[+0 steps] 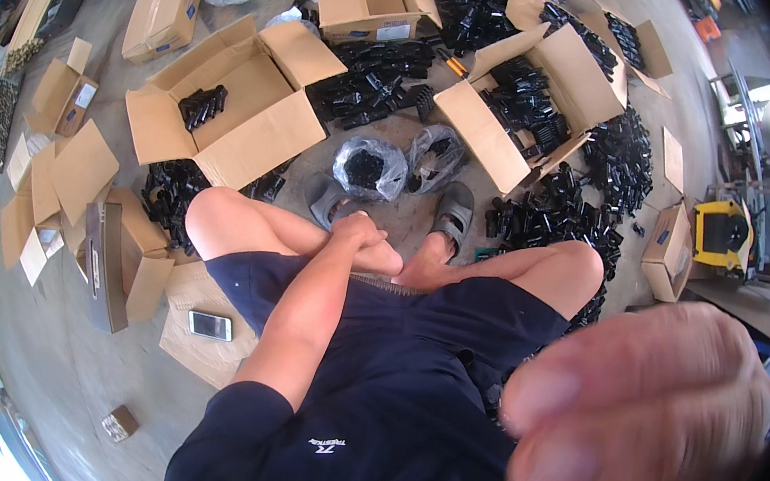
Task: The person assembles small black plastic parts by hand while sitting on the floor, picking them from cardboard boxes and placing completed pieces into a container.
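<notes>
My left hand rests low between my crossed legs, near the grey sandal on the left. Its fingers are curled, and what may be in them is hidden. Large and close on the right, my right hand is raised and somewhat blurred. Two of its fingers stretch out side by side, with nothing visible held. Just beyond my feet stands a clear plastic bag with black parts in it. A second clear bag leans beside it, also with dark parts inside.
Open cardboard boxes stand ahead, one holding few black parts, another many. Heaps of black plastic parts cover the floor between them. A phone lies on flattened cardboard at left. A yellow-and-black object stands right.
</notes>
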